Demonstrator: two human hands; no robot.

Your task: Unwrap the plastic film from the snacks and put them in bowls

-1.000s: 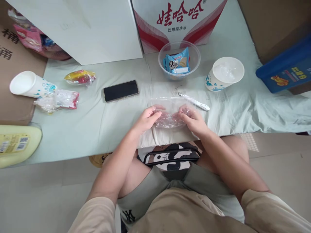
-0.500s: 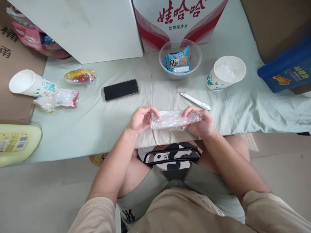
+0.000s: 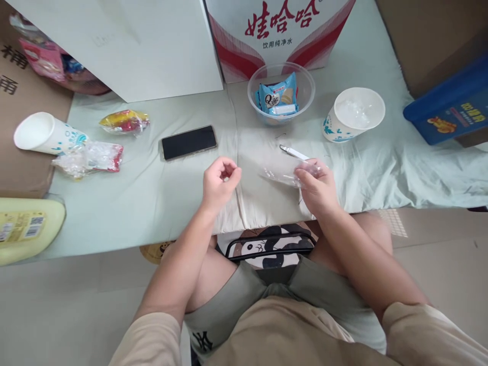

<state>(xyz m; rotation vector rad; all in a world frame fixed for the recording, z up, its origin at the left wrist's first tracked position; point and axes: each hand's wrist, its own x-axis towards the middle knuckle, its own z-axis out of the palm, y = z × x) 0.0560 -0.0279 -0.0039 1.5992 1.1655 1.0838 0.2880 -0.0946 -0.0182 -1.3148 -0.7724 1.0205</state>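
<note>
Clear plastic film [image 3: 279,174] pinched in the right hand [image 3: 318,189], over the tablecloth [image 3: 179,195].
It overlaps a white-handled tool [image 3: 294,152] in view; the left hand [image 3: 218,184], apart, curls fingers toward thumb, whether gripping anything I cannot tell.

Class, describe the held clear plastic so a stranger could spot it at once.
Find the red-and-white box at the back of the table, then come nearer, past the bowl, to the right hand. The clear plastic is pinched there; unlike the slim white tool near it, it is see-through.
</note>
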